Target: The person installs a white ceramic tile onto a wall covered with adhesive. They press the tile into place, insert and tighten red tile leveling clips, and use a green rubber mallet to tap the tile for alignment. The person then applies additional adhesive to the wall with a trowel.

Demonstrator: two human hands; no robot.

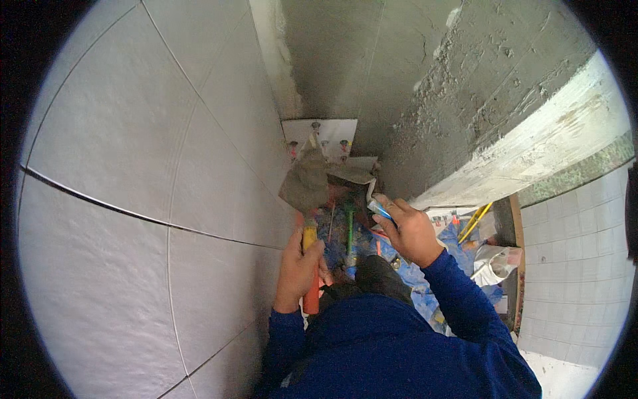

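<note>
While the grey-coated trowel (304,185) points ahead of my left grip (296,271), closed around its yellow-and-orange handle (310,238), my right grip (413,233) holds the blue-handled trowel (379,209), its blade (351,175) near the other; beyond both is a white panel (331,131), with large grey tiles (119,133) at left and rough grey plaster (478,86) at right.

No words, numbers or signs can be read; small print, if any, seems too blurred.

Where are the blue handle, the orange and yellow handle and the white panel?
Blue handle (379,209): head view, its exposed end.
Orange and yellow handle (310,299): head view, its orange part.
White panel (333,132): head view, its upper face.
</note>
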